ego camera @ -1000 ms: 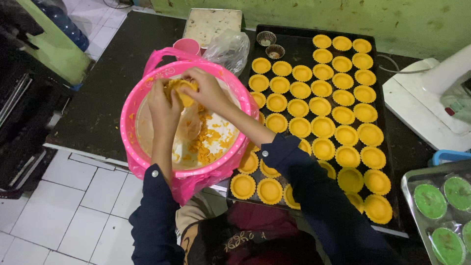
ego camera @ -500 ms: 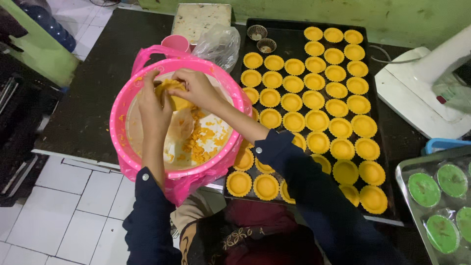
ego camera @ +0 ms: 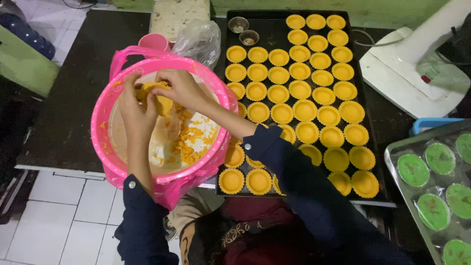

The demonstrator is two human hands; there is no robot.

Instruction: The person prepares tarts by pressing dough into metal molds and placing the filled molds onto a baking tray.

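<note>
Both my hands are over a pink bucket (ego camera: pixel 105 147) lined with clear plastic, which holds crumbs of orange dough (ego camera: pixel 189 140). My left hand (ego camera: pixel 135 110) and my right hand (ego camera: pixel 179 88) press together on one lump of orange dough (ego camera: pixel 158 95) above the bucket's far side. My sleeves are dark blue. To the right lies a black baking tray (ego camera: pixel 365 132) filled with several small round orange tart shells (ego camera: pixel 304 110) in rows.
A silver tray (ego camera: pixel 392 162) with green-filled tarts sits at the right edge. A white appliance (ego camera: pixel 407 73) stands at the back right. Two empty metal tart moulds (ego camera: pixel 244 30), a clear plastic bag (ego camera: pixel 198 41) and a pink cup (ego camera: pixel 152 41) lie behind the bucket. Tiled floor shows at the left.
My hands have stayed over the bucket, working the dough lump between the fingers. The camera view has shifted slightly.
</note>
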